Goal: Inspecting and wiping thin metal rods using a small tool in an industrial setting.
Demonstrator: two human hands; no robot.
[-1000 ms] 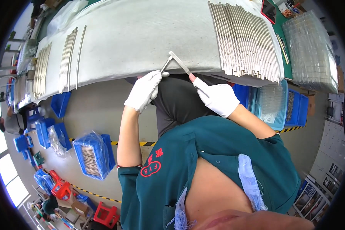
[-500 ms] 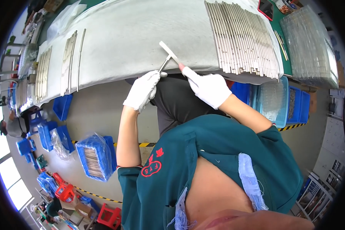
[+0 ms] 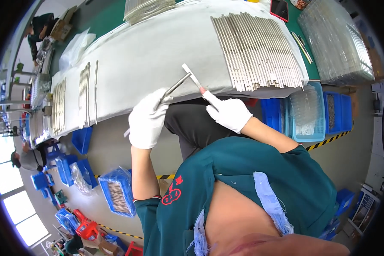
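Observation:
My left hand (image 3: 147, 119), in a white glove, grips a thin grey metal rod (image 3: 177, 85) that points up and right over the white cloth-covered table (image 3: 149, 51). My right hand (image 3: 228, 112), also gloved, holds a flat blade tool with a pale handle (image 3: 194, 78). The tip of the tool meets the far end of the rod. A wide row of similar metal rods (image 3: 258, 51) lies on the cloth to the right of both hands.
More rods (image 3: 85, 96) lie in rows on the cloth at the left. Blue bins (image 3: 305, 113) stand under the table at the right, and a blue bin with wrapped rods (image 3: 117, 196) sits on the floor at the left. Clear trays (image 3: 337, 42) are stacked at the far right.
Both hands have shifted slightly left and farther over the table edge, still holding the rod and the blade tool together. The tool now points more upward along the rod's end.

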